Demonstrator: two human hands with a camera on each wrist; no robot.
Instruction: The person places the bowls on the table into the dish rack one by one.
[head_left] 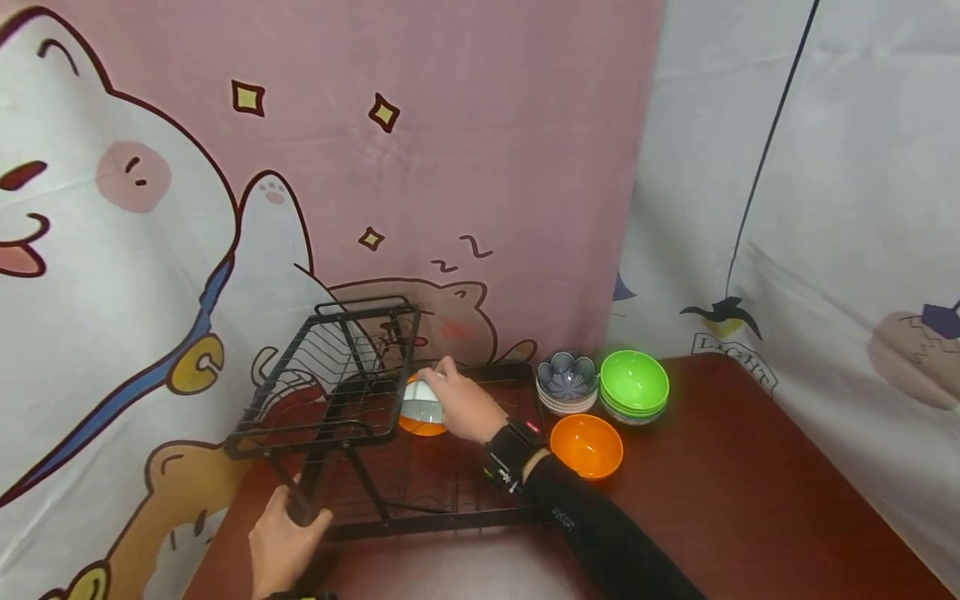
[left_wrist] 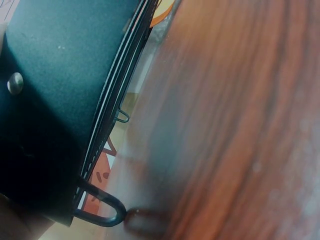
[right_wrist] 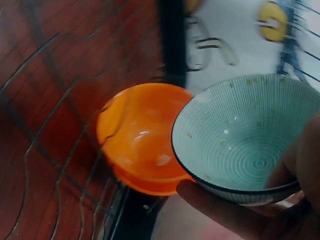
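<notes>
My right hand pinches the rim of a pale green ribbed bowl with a dark edge, a finger inside and another beneath. The bowl is tilted above two nested orange bowls, which lie against the wires of the black dish rack. At the rack's front left corner, my left hand grips the frame, thumb toward me. Close up in the left wrist view is the rack's dark side panel, with a rivet; most of that hand is out of sight there.
Right of the rack stand a stack of bowls topped by a grey flower-shaped bowl, a stack topped by green bowls, and an orange bowl. The rack's upper tier overhangs on the left. A printed curtain hangs behind the table.
</notes>
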